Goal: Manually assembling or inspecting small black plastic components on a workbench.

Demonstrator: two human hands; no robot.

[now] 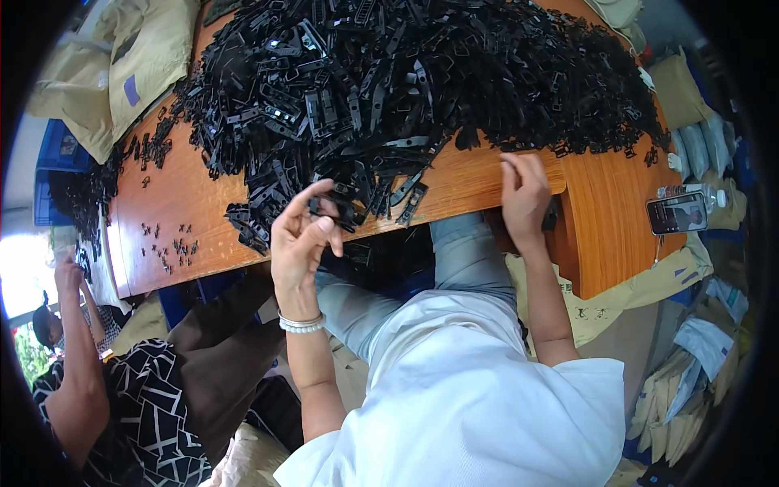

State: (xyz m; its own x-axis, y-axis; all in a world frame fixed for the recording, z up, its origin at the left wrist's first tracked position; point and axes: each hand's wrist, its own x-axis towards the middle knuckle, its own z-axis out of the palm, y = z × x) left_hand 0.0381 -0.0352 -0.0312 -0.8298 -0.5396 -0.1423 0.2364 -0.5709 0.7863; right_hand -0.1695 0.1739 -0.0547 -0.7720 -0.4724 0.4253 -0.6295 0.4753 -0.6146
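Note:
My left hand (297,240) is raised over the near edge of the table, a white beaded bracelet (302,325) on its wrist. Between its thumb and curled fingers is a small black plastic part (329,206), its exact kind unclear against the dark pieces behind it. Farther right, my right hand (527,199) hovers above the table edge with fingertips pinched together; whatever they hold, if anything, is too small to make out. Ahead of both hands spreads a large heap of black plastic clip-like pieces (389,105), with a spill of them reaching the front edge near my left hand.
The wooden table (608,211) has scattered small black bits (166,247) at the left. A phone (677,214) leans by a clear bottle (714,196) at the right. Tan sacks (150,65) stand far left. A co-worker in a patterned shirt (154,406) sits at my left.

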